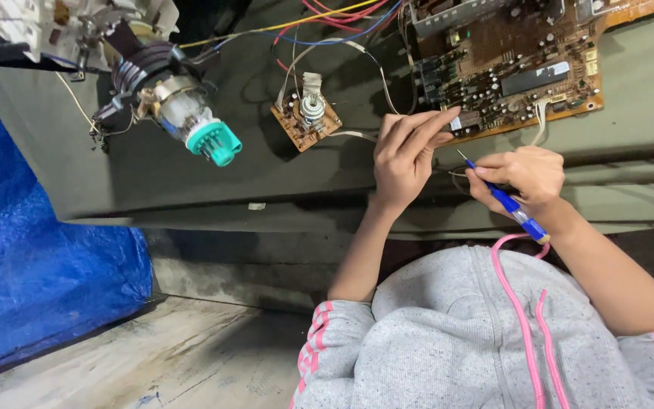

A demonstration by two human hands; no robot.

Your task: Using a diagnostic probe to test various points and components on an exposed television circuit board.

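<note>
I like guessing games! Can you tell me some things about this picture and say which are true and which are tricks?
1. The right hand holds a blue screwdriver. True.
2. The left hand holds a hammer. False: it holds no tool; its fingers rest beside the big circuit board.
3. The small board lies left of the left hand. True.
4. The tube neck has a red cap. False: the cap is teal.
5. A blue tarp is on the left. True.
</note>
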